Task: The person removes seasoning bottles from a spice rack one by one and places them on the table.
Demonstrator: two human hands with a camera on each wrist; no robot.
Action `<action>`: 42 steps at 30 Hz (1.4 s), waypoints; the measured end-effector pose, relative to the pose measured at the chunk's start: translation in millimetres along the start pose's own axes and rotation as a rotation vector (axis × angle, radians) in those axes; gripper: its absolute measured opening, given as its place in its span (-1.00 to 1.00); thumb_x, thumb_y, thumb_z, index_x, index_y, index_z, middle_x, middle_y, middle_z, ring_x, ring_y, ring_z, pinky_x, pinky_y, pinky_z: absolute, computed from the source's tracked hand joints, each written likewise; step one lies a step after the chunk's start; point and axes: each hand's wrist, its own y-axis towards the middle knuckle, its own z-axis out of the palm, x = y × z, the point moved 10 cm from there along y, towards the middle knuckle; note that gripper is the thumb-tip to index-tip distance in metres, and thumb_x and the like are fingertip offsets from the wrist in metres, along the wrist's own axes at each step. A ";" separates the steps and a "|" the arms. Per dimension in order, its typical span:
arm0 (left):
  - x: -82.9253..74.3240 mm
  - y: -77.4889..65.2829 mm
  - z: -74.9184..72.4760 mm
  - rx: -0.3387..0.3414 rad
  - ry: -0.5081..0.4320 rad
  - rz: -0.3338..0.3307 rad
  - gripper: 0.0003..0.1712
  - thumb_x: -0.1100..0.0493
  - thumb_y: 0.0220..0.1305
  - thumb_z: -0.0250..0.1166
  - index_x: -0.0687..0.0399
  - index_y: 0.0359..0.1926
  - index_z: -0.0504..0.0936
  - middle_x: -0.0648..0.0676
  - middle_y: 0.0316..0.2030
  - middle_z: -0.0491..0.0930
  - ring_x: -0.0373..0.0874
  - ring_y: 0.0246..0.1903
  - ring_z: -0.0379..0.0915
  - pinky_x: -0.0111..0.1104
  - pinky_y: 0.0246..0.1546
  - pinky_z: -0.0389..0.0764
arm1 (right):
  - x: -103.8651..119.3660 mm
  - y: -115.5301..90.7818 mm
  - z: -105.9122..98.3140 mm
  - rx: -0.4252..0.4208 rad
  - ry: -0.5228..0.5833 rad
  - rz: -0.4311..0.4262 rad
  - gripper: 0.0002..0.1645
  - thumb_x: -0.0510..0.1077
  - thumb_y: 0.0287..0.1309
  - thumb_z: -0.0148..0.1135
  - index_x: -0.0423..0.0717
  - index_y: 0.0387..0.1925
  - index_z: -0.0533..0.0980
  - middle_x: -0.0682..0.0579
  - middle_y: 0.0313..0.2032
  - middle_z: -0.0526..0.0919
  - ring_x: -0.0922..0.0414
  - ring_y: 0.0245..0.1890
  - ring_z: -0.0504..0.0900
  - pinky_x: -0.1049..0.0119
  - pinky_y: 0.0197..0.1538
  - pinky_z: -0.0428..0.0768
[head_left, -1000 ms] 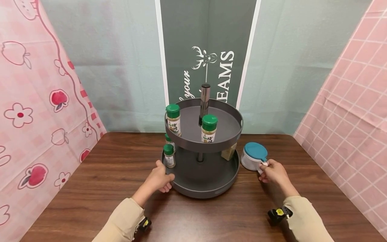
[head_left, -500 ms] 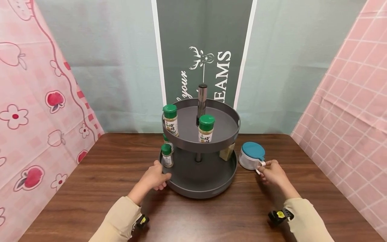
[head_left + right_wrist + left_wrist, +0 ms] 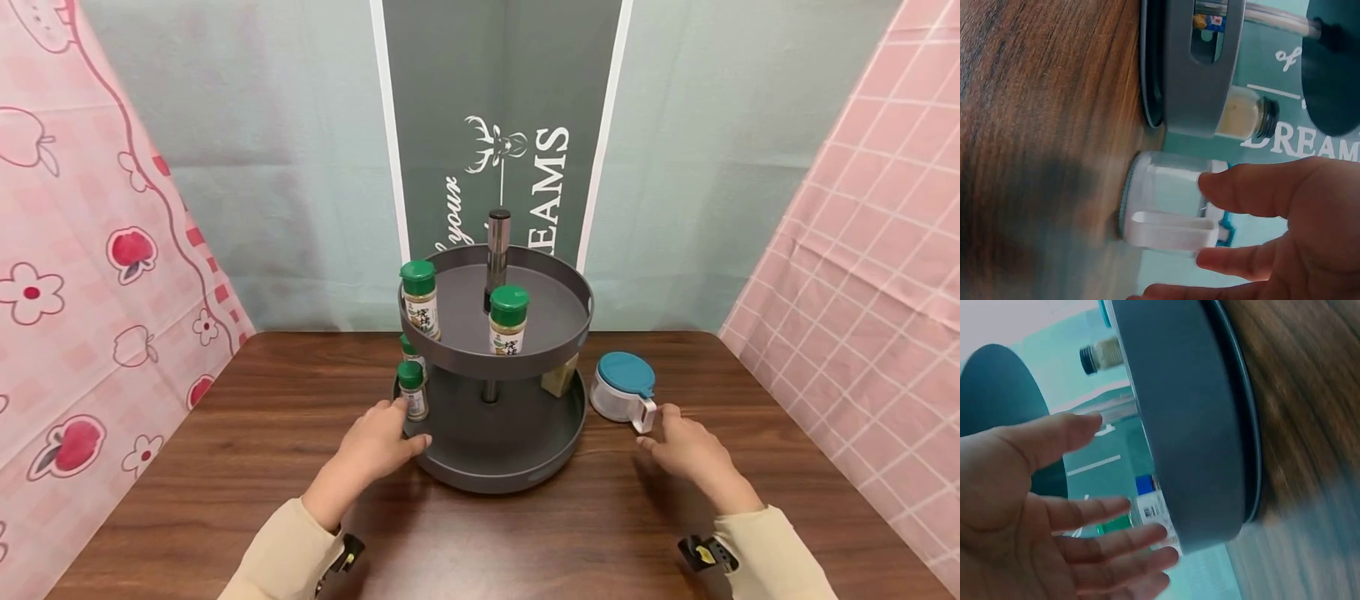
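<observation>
A two-tier dark grey turntable rack [image 3: 491, 482] stands mid-table around a metal post. My left hand [image 3: 371, 446] is at the front left of its lower tray, fingers extended and thumb apart in the left wrist view [image 3: 1054, 531], holding nothing. A green-capped spice jar [image 3: 412, 393] stands on that tray just beyond the fingers. To the right of the rack sits a clear seasoning pot [image 3: 622, 392] with a blue lid and a white handle [image 3: 1172, 231]. My right hand [image 3: 690, 450] is beside the handle, thumb and fingers spread with a gap between them.
Two green-capped spice bottles, one at the left [image 3: 420, 304] and one at the front [image 3: 508, 325], stand on the upper tray. A pale jar [image 3: 560, 377] is at the lower tray's right. Pink cloths hang on both sides; a grey-green curtain [image 3: 315, 167] hangs behind.
My right hand has let go of the pot's handle and drawn slightly back. My left hand's fingers have straightened and lifted off the lower tray's rim. The head view has shifted slightly.
</observation>
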 end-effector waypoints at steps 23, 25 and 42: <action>-90.5 -29.1 47.7 0.069 -0.002 0.617 -0.73 0.27 0.06 0.26 -0.05 -0.16 0.64 -0.06 -0.28 0.62 -0.23 -0.25 0.48 -0.28 -0.33 0.58 | 61.4 -13.1 16.0 -0.051 -0.034 -0.484 -0.43 0.00 -0.12 0.35 -0.23 -0.07 0.48 -0.18 -0.17 0.53 -0.08 -0.21 0.53 -0.06 -0.24 0.54; -91.0 -28.7 49.6 0.063 -0.001 0.625 -0.71 0.33 0.05 0.24 -0.07 -0.19 0.65 -0.09 -0.30 0.63 -0.26 -0.27 0.49 -0.30 -0.34 0.58 | 61.6 -12.7 17.3 -0.052 -0.044 -0.484 -0.43 -0.02 -0.13 0.35 -0.23 -0.07 0.48 -0.18 -0.16 0.53 -0.08 -0.20 0.53 -0.05 -0.22 0.54; -83.7 -27.7 43.2 0.033 -0.026 0.658 -0.68 0.41 -0.04 0.19 -0.03 -0.28 0.66 -0.10 -0.34 0.65 -0.28 -0.29 0.51 -0.31 -0.31 0.59 | 72.6 -20.5 22.0 -0.029 -0.055 -0.537 -0.53 -0.02 -0.06 0.31 -0.21 -0.12 0.51 -0.10 -0.21 0.56 0.00 -0.25 0.54 0.02 -0.26 0.56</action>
